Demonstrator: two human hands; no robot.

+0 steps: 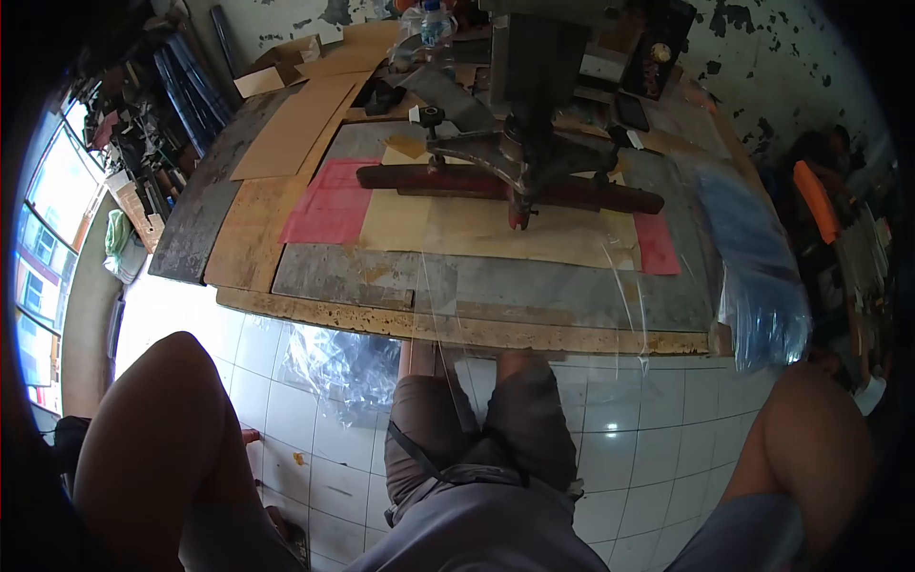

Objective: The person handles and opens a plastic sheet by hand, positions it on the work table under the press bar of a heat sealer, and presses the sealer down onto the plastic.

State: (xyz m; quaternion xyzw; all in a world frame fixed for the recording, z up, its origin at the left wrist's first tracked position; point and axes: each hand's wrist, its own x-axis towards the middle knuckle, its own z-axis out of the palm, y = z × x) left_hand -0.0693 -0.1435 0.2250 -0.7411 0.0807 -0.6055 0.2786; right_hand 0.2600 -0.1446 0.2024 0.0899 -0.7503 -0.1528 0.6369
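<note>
Neither of my hands shows. My left arm (157, 429) is bent, its elbow raised at the lower left, and the forearm runs back out of the picture. On the right my other arm (815, 448) is folded the same way. Ahead, a dark metal press head (529, 157) carries a long reddish bar (429, 181) across the worktable (372, 276). Beneath the bar lie a tan sheet (496, 238) and pink pieces (329, 205). A thin clear plastic sheet (624, 286) extends toward me and hangs past the front edge.
Clear bluish plastic sheets (758, 257) drape over the table's right side. Cardboard (295, 124) lies at the left. A bottle (437, 27) and a phone-like dark object (631, 112) are at the back. Crumpled clear plastic (343, 367) is under the table. Another person (829, 157) is at the far right.
</note>
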